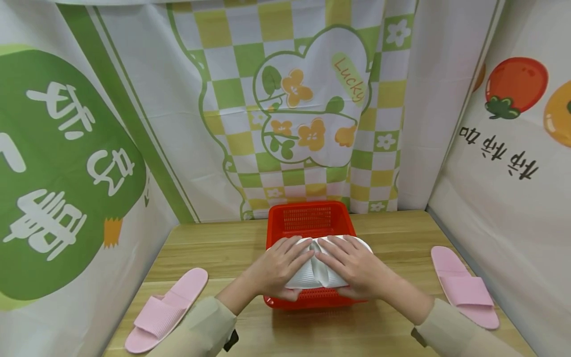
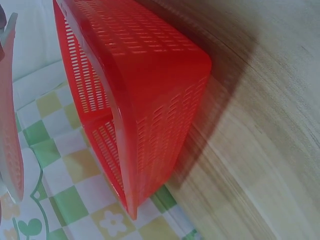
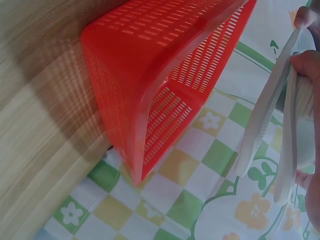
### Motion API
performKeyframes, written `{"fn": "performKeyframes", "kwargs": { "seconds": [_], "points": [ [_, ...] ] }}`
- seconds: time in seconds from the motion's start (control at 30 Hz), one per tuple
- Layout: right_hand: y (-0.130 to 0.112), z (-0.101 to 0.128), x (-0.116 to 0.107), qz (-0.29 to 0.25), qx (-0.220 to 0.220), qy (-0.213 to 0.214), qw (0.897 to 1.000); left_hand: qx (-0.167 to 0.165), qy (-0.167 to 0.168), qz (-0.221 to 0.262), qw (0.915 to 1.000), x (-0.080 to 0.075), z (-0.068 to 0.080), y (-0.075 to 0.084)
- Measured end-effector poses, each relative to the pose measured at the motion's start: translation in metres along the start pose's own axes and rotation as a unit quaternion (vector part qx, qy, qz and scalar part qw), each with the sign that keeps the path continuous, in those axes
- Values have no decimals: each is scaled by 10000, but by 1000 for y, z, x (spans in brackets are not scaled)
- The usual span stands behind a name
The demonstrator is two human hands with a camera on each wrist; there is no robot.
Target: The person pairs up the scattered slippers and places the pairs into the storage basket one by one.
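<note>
Over a red plastic basket point(image 1: 312, 300), both hands hold a pair of white slippers side by side. The left hand point(image 1: 277, 267) grips the left white slipper point(image 1: 304, 278), fingers over its ribbed strap and thumb below. Likewise, the right hand point(image 1: 358, 267) grips the right white slipper point(image 1: 333, 278) from the other side. Fingertips of the two hands nearly meet at the middle. In the right wrist view, two thin soles point(image 3: 262, 120) lie near each other, apart from the basket's rim. Only a sole's edge point(image 2: 11, 125) shows at the left wrist view's border.
A pink slipper point(image 1: 167, 312) lies on the wooden table point(image 1: 214, 248) at the left, and another pink slipper point(image 1: 466, 287) at the right. Printed cloth walls point(image 1: 308, 119) enclose the table at the back and both sides.
</note>
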State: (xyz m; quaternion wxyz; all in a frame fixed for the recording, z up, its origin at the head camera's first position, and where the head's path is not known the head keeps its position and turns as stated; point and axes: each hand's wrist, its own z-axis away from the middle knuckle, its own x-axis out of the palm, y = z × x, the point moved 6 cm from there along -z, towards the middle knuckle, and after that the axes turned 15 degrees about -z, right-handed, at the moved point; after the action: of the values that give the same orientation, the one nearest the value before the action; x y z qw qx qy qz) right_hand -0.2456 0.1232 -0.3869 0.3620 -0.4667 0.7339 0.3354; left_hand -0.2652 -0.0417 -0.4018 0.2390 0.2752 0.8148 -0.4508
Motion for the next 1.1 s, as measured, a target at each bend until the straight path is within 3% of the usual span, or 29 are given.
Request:
{"fn": "performKeyframes", "kwargs": {
  "seconds": [0.3,0.63,1.1],
  "points": [
    [1,3,-2,-161,97,-164,9997,64,6,144,9999,3,3,-1],
    [2,8,-4,-648,-173,-546,9963,178,195,409,9988,-1,5,-1],
    [1,6,-6,-543,-493,-683,9950,286,261,491,9980,-2,5,0]
  ]
}}
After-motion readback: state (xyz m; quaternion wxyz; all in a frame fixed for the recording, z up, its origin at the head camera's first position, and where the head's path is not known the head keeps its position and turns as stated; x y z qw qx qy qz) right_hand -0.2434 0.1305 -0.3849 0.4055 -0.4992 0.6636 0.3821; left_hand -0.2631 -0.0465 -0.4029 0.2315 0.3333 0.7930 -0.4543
